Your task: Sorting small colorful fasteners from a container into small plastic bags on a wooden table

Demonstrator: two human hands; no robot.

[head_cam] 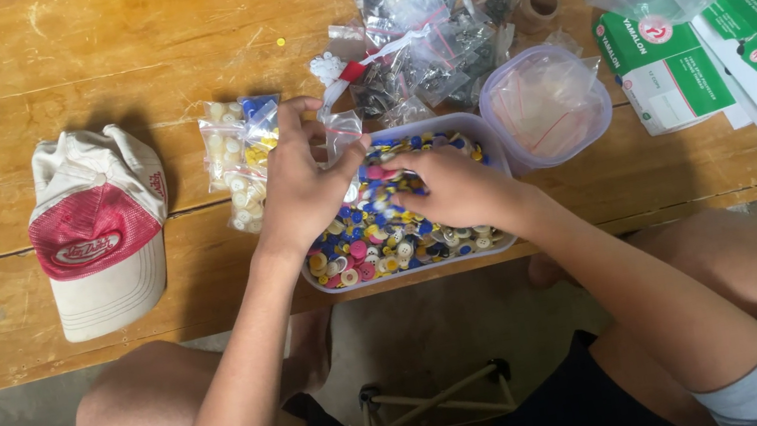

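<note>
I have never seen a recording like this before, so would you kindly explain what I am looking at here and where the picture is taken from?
There is no machine here: a person works with two bare hands, and the one picture comes from a camera worn on their head, looking down past their knees.

On the wooden table stands a clear plastic tub full of small coloured caps. The left hand holds a small clear bag over the tub, and the right hand rests in the caps beside it.

Around them lie a red and beige cap, filled small bags, a second tub with empty bags, a heap of bags and green and white boxes.
</note>
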